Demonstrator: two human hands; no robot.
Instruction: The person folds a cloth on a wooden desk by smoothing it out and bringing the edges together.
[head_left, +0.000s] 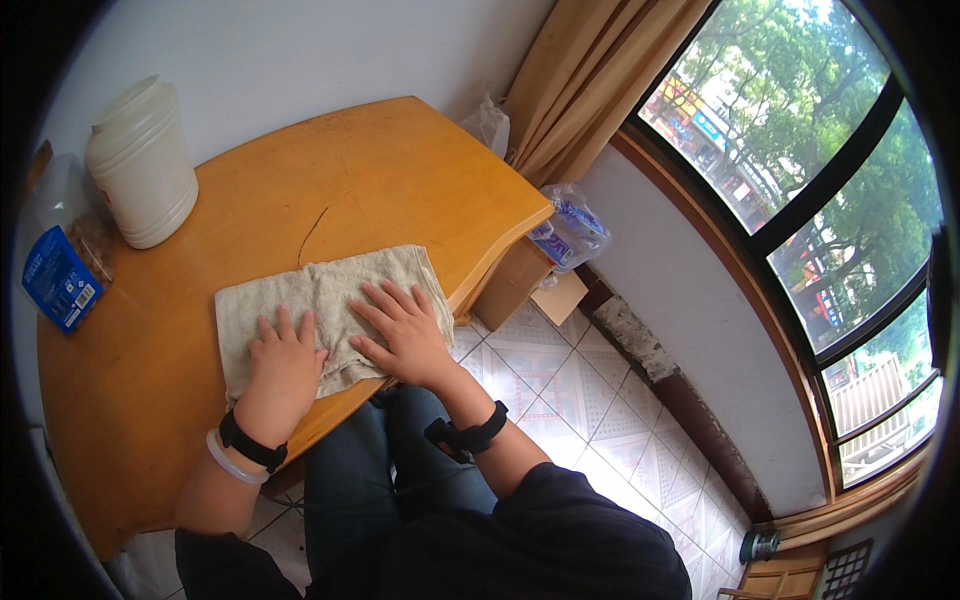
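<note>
A beige towel (335, 275) is spread near the front edge of a wooden table (375, 170), with some creases and its right edge close to the table's side. On the towel's left half, my left hand (284, 365) lies palm down with the fingers apart. My right hand (402, 335) presses flat on the right half, its fingers spread toward the far left. Both hands touch the cloth and hold nothing. Dark bands circle both wrists, and a pale bracelet (235, 460) sits on the left one.
At the table's left stand a cream plastic jug (145, 165) and a clear container with a blue label (60, 280). Right of the table are a cardboard box (512, 285) and a plastic-wrapped package (572, 228) on it. A curtain (590, 75) hangs beside the window.
</note>
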